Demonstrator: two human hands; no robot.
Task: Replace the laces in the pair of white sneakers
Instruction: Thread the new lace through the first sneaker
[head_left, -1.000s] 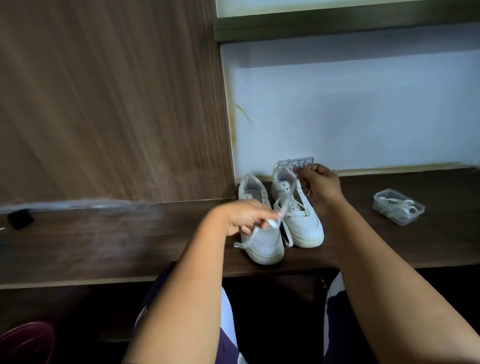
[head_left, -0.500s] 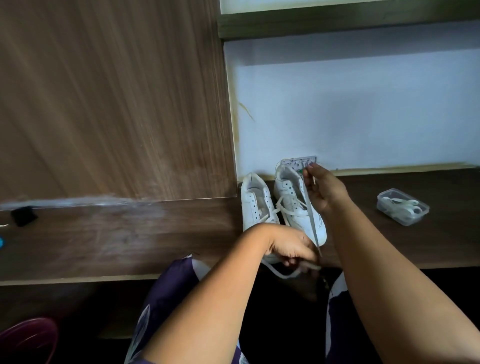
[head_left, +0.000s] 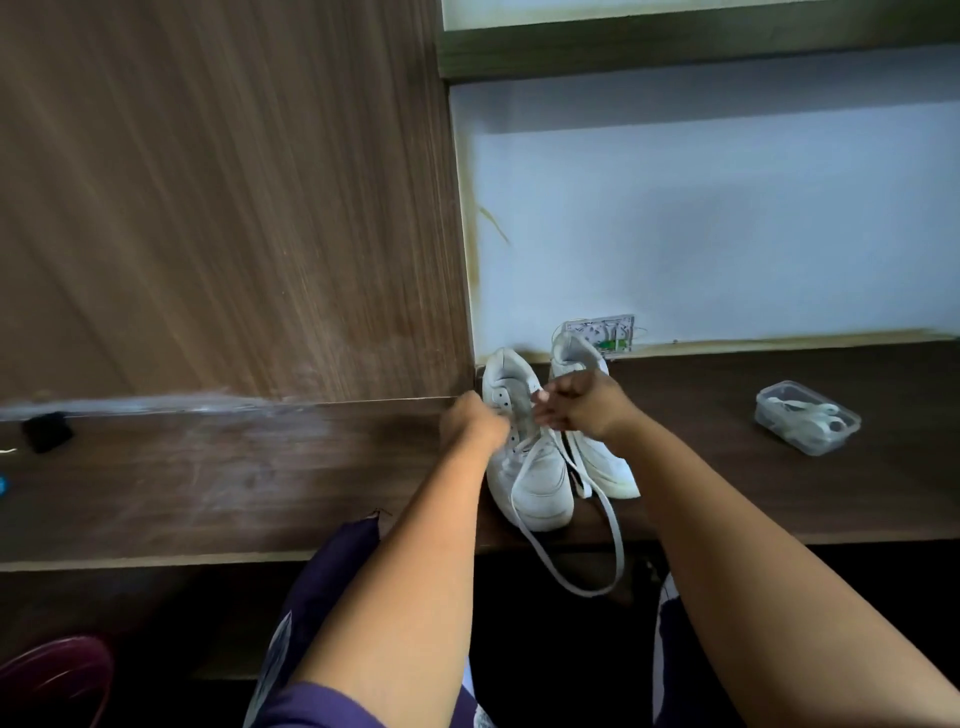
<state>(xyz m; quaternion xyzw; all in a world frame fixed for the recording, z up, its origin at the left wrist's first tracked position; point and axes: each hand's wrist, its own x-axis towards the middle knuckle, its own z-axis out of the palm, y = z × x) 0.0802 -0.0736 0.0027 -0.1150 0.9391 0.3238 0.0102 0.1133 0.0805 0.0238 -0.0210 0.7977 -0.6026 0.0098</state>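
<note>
Two white sneakers stand side by side on the dark wooden desk, toes toward me: the left sneaker and the right sneaker. A white lace runs from the left sneaker's eyelets and hangs in a long loop over the desk's front edge. My left hand sits at the left sneaker's eyelet row with fingers curled on the lace. My right hand pinches the lace over the same shoe and hides part of the right sneaker.
A clear plastic box holding white laces sits on the desk to the right. A wall socket is behind the shoes. A black object lies far left, with a maroon bowl below the desk.
My left hand came back up from the desk's front edge to the left sneaker. My right hand left the right sneaker's heel for the left sneaker. The lace now hangs in a loop.
</note>
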